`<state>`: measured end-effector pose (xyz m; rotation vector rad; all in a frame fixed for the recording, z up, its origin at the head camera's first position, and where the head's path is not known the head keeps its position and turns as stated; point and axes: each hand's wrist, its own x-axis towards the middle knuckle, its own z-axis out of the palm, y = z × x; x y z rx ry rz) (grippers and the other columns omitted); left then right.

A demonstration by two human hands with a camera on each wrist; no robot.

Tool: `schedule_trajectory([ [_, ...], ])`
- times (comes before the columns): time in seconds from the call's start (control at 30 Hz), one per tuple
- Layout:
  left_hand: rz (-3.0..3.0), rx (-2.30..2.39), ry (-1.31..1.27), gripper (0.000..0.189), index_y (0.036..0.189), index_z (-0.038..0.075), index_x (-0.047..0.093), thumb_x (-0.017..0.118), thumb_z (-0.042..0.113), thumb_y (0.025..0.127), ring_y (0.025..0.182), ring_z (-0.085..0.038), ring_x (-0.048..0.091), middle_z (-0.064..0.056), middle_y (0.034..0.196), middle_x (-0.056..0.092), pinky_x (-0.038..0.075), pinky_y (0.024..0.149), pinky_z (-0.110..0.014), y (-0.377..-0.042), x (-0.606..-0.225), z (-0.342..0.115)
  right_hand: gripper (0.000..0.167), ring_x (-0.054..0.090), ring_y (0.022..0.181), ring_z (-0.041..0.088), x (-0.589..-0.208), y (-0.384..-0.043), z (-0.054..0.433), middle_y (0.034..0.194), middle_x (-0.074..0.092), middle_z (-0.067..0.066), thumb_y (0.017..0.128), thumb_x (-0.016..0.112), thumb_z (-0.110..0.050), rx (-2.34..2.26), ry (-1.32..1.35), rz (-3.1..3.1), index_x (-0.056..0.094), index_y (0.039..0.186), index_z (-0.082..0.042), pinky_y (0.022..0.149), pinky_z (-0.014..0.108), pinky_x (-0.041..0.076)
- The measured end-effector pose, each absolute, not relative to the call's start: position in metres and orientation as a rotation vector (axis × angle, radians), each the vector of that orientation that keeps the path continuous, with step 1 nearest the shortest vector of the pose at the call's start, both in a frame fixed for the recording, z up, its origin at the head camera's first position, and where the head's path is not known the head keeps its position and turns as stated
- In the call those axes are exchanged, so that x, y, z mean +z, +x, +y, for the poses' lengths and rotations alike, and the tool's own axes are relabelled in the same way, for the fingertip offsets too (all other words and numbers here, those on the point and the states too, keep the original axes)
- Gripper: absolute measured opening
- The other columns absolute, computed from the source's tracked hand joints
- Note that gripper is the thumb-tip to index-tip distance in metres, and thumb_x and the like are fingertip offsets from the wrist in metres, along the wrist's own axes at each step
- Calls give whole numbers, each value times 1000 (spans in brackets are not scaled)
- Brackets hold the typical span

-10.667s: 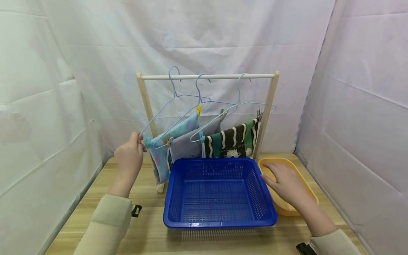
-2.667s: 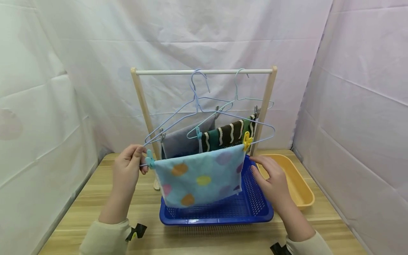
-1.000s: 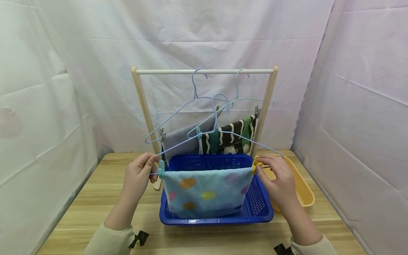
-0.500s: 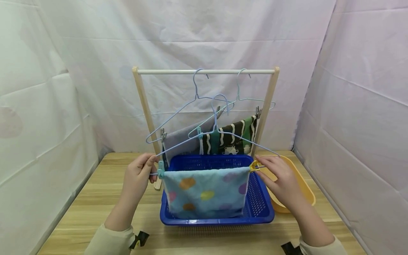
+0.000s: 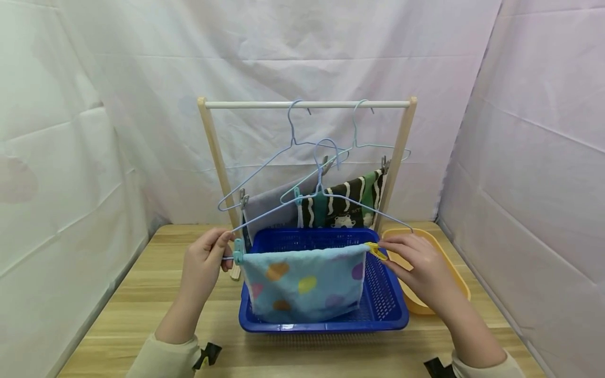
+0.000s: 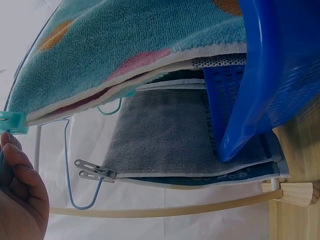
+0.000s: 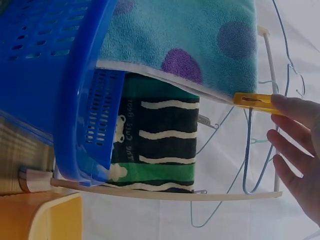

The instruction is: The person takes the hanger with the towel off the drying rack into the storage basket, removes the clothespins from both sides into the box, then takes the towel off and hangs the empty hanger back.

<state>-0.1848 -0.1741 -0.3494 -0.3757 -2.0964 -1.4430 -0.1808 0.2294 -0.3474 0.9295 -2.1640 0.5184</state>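
Note:
My left hand [image 5: 202, 265] grips the lower left corner of a blue wire hanger [image 5: 320, 189], held off the rack in front of it. From the hanger's bottom bar a light-blue spotted towel [image 5: 307, 289] hangs over a blue plastic basket [image 5: 326, 327]. A turquoise clothespin [image 5: 239, 252] clips the towel's left end, beside my left fingers. At the right end, my right hand [image 5: 427, 270] pinches a yellow clothespin [image 7: 257, 102] between thumb and fingers. In the right wrist view this clothespin sits at the towel's corner.
Behind stands a wooden rack with a white rail [image 5: 255, 105]. On it hang a grey towel [image 6: 160, 130] and a dark striped towel [image 5: 345, 202], each clipped to a hanger. A yellow tray [image 5: 460, 286] is right of the basket. White cloth surrounds the wooden table [image 5: 123, 315].
The hanger with the spotted towel came off the rack's left side to over the basket. My right hand moved onto the yellow clothespin, which has since turned and shifted slightly left with the towel corner.

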Motion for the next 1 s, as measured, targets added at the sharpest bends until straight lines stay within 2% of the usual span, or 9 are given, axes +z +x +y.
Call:
schedule_trajectory([
  [0.07, -2095, -1440, -373, 19, 87, 3, 65, 55, 11, 101, 44, -13, 52, -3, 56, 54, 47, 41, -22, -185, -350, -174, 28, 62, 98, 27, -348, -181, 230, 106, 68, 7, 80, 82, -17, 540, 955, -2138, 72, 103, -4, 101, 13, 33],
  [0.1, -2095, -1438, -372, 19, 87, 3, 65, 55, 11, 101, 43, -13, 52, -3, 56, 54, 47, 41, -21, -185, -350, -174, 27, 62, 97, 27, -348, -181, 231, 105, 68, 8, 87, 76, -26, 551, 967, -2128, 72, 101, -3, 101, 13, 33],
  [0.2, -2100, -1432, -368, 20, 87, 2, 65, 54, 11, 101, 43, -13, 52, -3, 56, 54, 48, 41, -21, -185, -351, -175, 47, 62, 94, 27, -350, -182, 232, 101, 68, 7, 99, 50, -44, 549, 992, -2110, 72, 98, -3, 99, 17, 35],
  [0.4, -2108, -1427, -367, 21, 86, 2, 64, 54, 12, 101, 43, -13, 52, -3, 55, 53, 48, 41, -22, -186, -353, -176, 46, 62, 86, 25, -350, -183, 233, 95, 68, 6, 100, 49, -42, 511, 1025, -2059, 72, 95, -2, 91, 22, 40],
  [0.67, -2123, -1419, -383, 21, 86, 2, 64, 53, 12, 101, 43, -14, 52, -2, 55, 53, 48, 42, -22, -187, -354, -176, 48, 62, 85, 21, -350, -184, 233, 92, 67, 4, 102, 46, -42, 503, 1047, -2007, 72, 93, -3, 93, 12, 41],
  [1.0, -2129, -1414, -396, 22, 87, 1, 64, 53, 12, 102, 43, -13, 52, -2, 55, 54, 48, 41, -22, -188, -354, -176, 44, 62, 80, 20, -351, -187, 236, 89, 68, 4, 102, 50, -37, 547, 1085, -1912, 73, 90, -1, 87, 13, 46],
])
